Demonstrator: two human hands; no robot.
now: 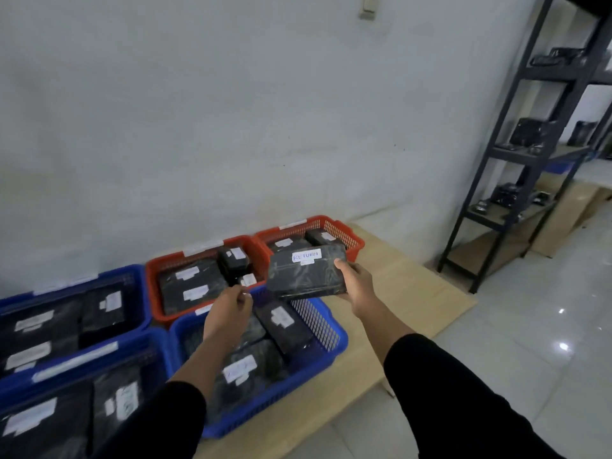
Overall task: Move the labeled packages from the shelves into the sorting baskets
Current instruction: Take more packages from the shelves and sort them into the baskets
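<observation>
Black sleeves (463,402) are filling the bottom of the view, both forearms reaching out over the baskets. Right hand (356,286) is gripping a black plastic-wrapped package (306,273) by its right edge, thumb curled on top and fingers underneath; the white label (306,255) on it is reading "RETURN". Package is hanging in the air, tilted slightly, over the gap between the near blue basket (318,359) and the far red basket (344,231). Left hand (230,309) is hovering just left of the package, apart from it, fingers loosely curled with thumb and fingertips drawn close together; can't tell whether it's pinching anything small. Near blue basket is sitting right under both hands, holding several black wrapped packages with white labels. Middle red basket (155,276) is sitting behind it, also holding labeled packages, with the far red basket just beside it on the right. Two more blue baskets (126,276) are sitting at left, loaded the same way. All baskets are resting on a low wooden platform (414,286) against the white wall (231,111). Dark metal shelving (516,134) is standing at right on the tiled floor (530,326), dark packages lying on its shelves.
</observation>
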